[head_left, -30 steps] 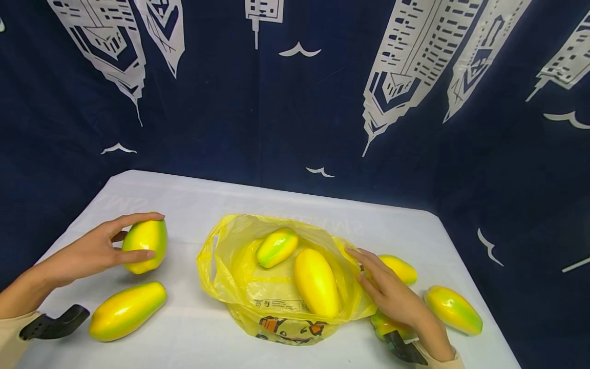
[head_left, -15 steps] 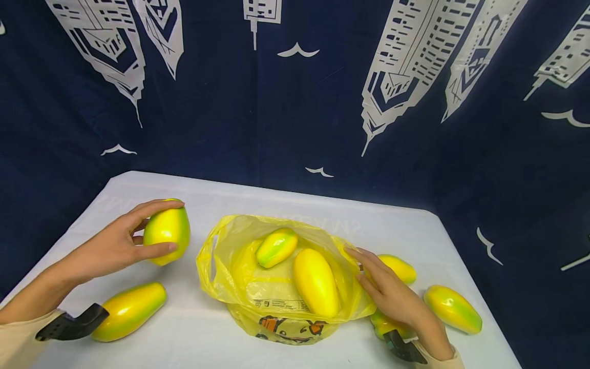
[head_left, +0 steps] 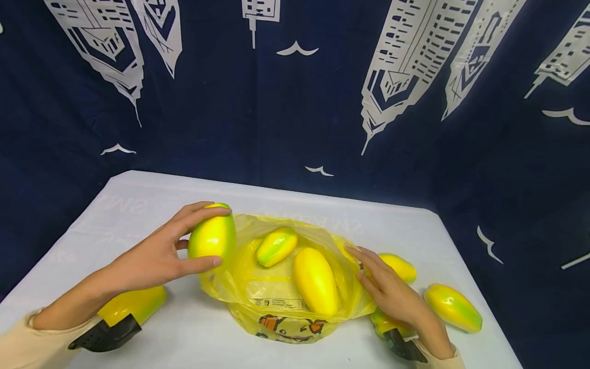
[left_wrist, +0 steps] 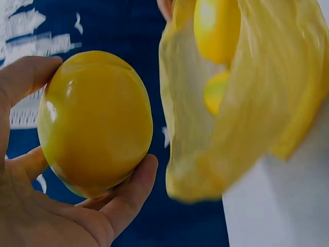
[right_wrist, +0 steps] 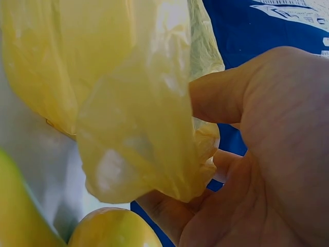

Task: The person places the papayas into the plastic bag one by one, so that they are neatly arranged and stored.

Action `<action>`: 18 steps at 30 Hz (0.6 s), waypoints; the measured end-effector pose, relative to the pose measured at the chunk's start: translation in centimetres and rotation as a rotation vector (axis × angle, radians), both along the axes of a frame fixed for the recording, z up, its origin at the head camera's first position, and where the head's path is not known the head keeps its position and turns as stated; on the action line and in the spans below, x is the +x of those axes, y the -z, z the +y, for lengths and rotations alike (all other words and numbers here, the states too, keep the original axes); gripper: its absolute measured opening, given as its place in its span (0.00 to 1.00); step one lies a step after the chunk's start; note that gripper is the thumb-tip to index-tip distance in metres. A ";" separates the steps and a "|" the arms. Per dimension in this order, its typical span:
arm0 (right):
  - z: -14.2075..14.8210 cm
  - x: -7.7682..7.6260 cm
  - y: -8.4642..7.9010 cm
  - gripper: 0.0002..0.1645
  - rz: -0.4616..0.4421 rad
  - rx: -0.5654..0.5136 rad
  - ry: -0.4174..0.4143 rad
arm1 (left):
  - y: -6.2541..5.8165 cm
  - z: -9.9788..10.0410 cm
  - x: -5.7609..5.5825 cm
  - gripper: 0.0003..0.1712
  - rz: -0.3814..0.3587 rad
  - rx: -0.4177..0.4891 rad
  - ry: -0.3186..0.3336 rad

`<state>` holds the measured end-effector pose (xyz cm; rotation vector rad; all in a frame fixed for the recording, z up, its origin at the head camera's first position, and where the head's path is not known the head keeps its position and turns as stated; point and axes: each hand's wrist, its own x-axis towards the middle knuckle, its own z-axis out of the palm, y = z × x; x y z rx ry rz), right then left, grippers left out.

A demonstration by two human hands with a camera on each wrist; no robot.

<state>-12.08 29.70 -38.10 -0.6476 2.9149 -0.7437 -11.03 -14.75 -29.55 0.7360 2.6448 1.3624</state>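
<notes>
My left hand (head_left: 156, 259) grips a yellow-green papaya (head_left: 214, 238) from its left side, thumb below and fingers over the top. The fruit overlaps the left rim of a thin yellow plastic bag (head_left: 244, 313) in the head view; in the left wrist view, the held papaya (left_wrist: 97, 123) shows beside the bag's mouth. Two papayas lie inside the bag, a small one (head_left: 277, 247) and a larger one (head_left: 316, 282). At the bag's right edge my right hand (head_left: 392, 292) holds the plastic, its thumb and fingers around the gathered film (right_wrist: 203, 149) in the right wrist view.
Partly behind my left forearm, another papaya (head_left: 149, 302) rests on the white-covered table (head_left: 193, 338). More papayas lie right of the bag: one behind my right hand (head_left: 400, 268), one below it (head_left: 384, 324), one farther right (head_left: 454, 307). A dark blue printed cloth (head_left: 258, 128) hangs behind.
My left hand has carried the papaya rightward from the table's left side to the bag's left rim. My right hand and the bag have stayed in place.
</notes>
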 end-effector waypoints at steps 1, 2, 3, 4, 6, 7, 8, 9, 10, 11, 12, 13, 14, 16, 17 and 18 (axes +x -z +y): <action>0.0 0.0 0.0 0.35 -0.002 -0.002 0.001 | 0.0 0.4 0.1 0.41 -0.010 0.003 0.012; 0.0 0.0 0.0 0.35 -0.007 -0.004 0.001 | 0.1 0.9 0.1 0.40 -0.024 0.006 0.022; -0.1 0.1 0.0 0.35 -0.011 -0.007 0.000 | 0.1 1.3 0.1 0.40 -0.037 0.009 0.033; -0.1 0.1 0.0 0.35 -0.014 -0.009 0.000 | 0.3 1.8 0.0 0.41 -0.051 0.010 0.044; -0.1 0.1 0.0 0.35 -0.016 -0.011 -0.003 | 0.5 2.7 -0.2 0.41 -0.080 0.015 0.071; -0.1 0.1 0.0 0.35 -0.016 -0.011 -0.004 | 0.7 3.1 -0.3 0.41 -0.095 0.019 0.084; -0.1 0.1 0.0 0.35 -0.014 -0.012 -0.005 | 0.9 3.5 -0.4 0.41 -0.108 0.021 0.096; -0.1 0.0 0.1 0.35 -0.011 -0.009 -0.007 | 1.0 3.8 -0.5 0.41 -0.116 0.024 0.106; -0.1 0.0 0.1 0.35 -0.007 -0.009 -0.008 | 1.1 4.1 -0.6 0.40 -0.120 0.022 0.114; -0.1 0.0 0.1 0.35 -0.004 -0.007 -0.009 | 1.3 4.3 -0.7 0.40 -0.120 0.022 0.122; -0.1 0.0 0.1 0.35 0.001 -0.004 -0.010 | 1.4 4.6 -0.8 0.40 -0.124 0.023 0.126; -0.1 0.0 0.1 0.35 0.003 -0.002 -0.012 | 1.5 4.8 -0.9 0.40 -0.125 0.024 0.127; -0.1 0.0 0.0 0.35 0.005 0.000 -0.014 | 1.6 5.0 -1.0 0.39 -0.129 0.024 0.126; -0.1 0.0 0.0 0.35 0.008 0.004 -0.016 | 1.9 5.5 -1.1 0.39 -0.143 0.028 0.126; -0.1 0.0 0.0 0.35 0.009 0.006 -0.017 | 2.1 5.8 -1.1 0.39 -0.155 0.033 0.126; -0.1 0.0 0.0 0.35 0.009 0.007 -0.016 | 2.3 6.1 -1.2 0.39 -0.167 0.038 0.126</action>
